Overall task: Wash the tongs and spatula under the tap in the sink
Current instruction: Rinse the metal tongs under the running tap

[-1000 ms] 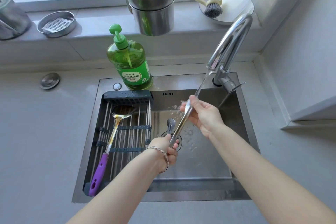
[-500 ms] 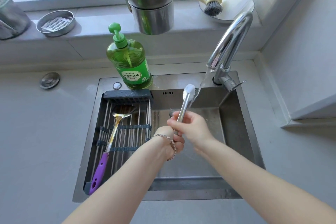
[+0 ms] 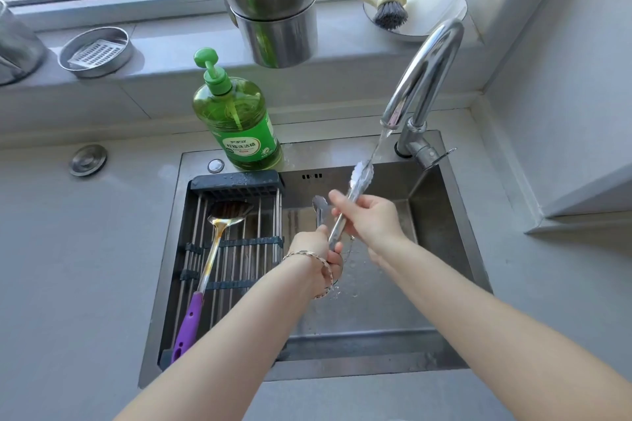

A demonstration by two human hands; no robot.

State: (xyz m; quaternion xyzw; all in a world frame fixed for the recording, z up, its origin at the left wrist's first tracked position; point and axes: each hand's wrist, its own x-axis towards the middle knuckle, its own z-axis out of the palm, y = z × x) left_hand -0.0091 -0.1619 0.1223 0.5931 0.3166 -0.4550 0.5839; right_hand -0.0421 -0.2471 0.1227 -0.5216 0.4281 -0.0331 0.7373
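Where the left hand grips the tongs, their hinge is hidden.

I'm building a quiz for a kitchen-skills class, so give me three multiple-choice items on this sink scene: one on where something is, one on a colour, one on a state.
1. Where does the spatula lie?
A. On the windowsill
B. On the rack across the left side of the sink
C. On the counter

2. What colour is the spatula's handle?
A. Red
B. Black
C. Purple

3. What is the tap doing?
A. Shut off
B. Running onto the tip of the tongs
C. Filling a pot

Answers:
1 B: it lies flat on the rack's bars, with no hand on it.
2 C: the grip at the near end is purple.
3 B: a stream falls from the spout onto the tongs' raised tip, while the left hand and the right hand both hold them.
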